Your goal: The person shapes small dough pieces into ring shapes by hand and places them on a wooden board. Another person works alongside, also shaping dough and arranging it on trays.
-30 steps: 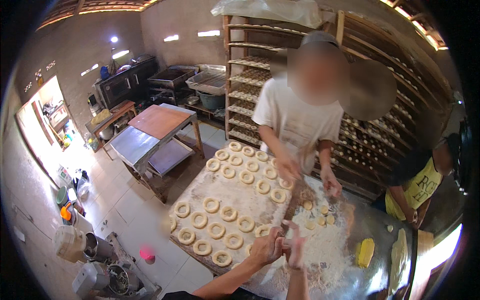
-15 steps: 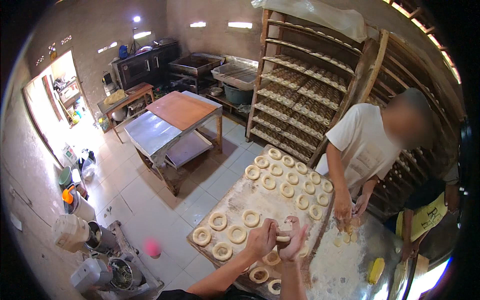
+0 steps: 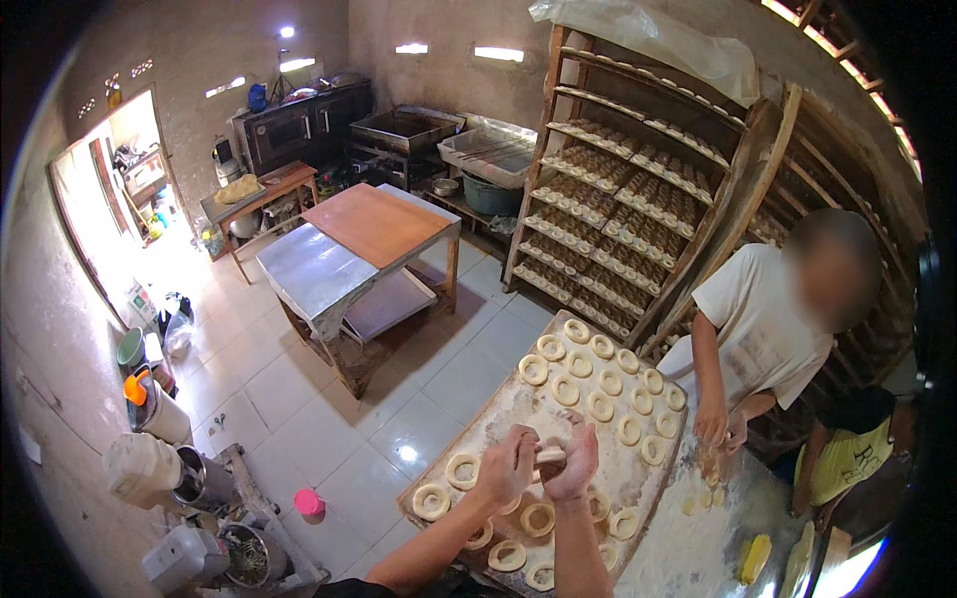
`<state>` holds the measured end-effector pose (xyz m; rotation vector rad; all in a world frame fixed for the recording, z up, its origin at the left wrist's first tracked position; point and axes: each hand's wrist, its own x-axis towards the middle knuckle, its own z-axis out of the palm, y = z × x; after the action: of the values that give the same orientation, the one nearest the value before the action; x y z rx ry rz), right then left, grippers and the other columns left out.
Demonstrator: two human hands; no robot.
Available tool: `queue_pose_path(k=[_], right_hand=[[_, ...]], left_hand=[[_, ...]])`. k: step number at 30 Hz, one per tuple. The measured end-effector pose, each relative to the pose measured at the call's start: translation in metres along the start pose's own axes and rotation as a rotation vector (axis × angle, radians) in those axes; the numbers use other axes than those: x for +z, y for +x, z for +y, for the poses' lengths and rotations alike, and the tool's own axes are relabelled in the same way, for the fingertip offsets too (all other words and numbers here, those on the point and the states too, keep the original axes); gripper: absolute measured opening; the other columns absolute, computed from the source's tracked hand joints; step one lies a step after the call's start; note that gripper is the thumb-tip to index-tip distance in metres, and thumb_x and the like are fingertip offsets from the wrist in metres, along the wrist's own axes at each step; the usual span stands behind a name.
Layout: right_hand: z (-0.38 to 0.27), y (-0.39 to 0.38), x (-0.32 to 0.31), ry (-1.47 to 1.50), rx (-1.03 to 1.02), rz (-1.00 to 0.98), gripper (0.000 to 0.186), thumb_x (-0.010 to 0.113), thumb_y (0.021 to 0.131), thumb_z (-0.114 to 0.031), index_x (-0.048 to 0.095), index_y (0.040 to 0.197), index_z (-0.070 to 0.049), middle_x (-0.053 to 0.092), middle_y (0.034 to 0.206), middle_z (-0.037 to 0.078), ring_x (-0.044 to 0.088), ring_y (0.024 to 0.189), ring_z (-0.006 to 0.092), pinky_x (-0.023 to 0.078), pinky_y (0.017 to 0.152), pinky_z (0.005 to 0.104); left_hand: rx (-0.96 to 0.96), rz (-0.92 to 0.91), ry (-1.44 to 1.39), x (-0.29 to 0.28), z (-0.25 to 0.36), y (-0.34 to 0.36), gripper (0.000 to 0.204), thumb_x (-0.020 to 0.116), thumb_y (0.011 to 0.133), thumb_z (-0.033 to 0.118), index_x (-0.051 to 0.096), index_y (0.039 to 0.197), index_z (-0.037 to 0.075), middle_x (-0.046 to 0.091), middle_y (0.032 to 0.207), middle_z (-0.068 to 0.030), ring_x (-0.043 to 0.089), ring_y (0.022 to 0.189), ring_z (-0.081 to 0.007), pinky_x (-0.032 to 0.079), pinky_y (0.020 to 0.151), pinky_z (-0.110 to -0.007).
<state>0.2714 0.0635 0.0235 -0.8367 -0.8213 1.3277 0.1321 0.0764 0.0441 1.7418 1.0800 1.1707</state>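
Observation:
Both of my hands are over a floured wooden board [image 3: 505, 407] that bears rows of pale dough rings [image 3: 600, 406]. Between them they hold one dough ring [image 3: 549, 454] a little above the board. My left hand [image 3: 509, 465] has its fingers curled around the near-left side of it. On the other side, my right hand [image 3: 571, 460] grips it with bent fingers, and the palm hides part of the dough. More rings lie around my wrists, such as a dough ring [image 3: 537, 518] just below my hands.
Across the board's right side, a co-worker [image 3: 763, 319] handles small dough pieces [image 3: 712, 496] on a floured metal table [image 3: 663, 543]. A yellow object [image 3: 756, 560] lies there. Beyond stand a rack [image 3: 623, 189] of filled trays and a low table [image 3: 334, 269]. A pink cup [image 3: 309, 503] sits on the floor.
My hands have closed in on the dough ring, the right fingers now bent rather than raised. The whole view has shifted, so the board appears farther right.

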Motion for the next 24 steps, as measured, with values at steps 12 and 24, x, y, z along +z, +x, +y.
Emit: queue_pose_path(k=[12, 24], right_hand=[[0.026, 0.088, 0.007, -1.401, 0.273, 0.243, 0.074, 0.048, 0.1, -0.057, 0.026, 0.154, -0.012, 0.056, 0.136, 0.024, 0.056, 0.124, 0.04, 0.044, 0.103, 0.0517], [0.01, 0.05, 0.031, -1.765, 0.253, -0.083, 0.086, 0.066, 0.089, -0.05, 0.024, 0.157, -0.019, 0.05, 0.145, 0.02, 0.054, 0.129, 0.0368, 0.045, 0.107, 0.0487]], left_hand=[[-0.164, -0.099, 0.707, -0.015, -0.085, 0.073, 0.05, 0.054, 0.101, 0.033, 0.046, 0.138, 0.001, 0.06, 0.119, -0.0301, 0.061, 0.105, -0.0455, 0.051, 0.089, -0.051], [-0.285, -0.371, 0.772, -0.049, -0.095, 0.038, 0.086, 0.079, 0.08, 0.044, 0.041, 0.148, 0.009, 0.063, 0.115, -0.0217, 0.062, 0.108, -0.0407, 0.05, 0.09, -0.052]])
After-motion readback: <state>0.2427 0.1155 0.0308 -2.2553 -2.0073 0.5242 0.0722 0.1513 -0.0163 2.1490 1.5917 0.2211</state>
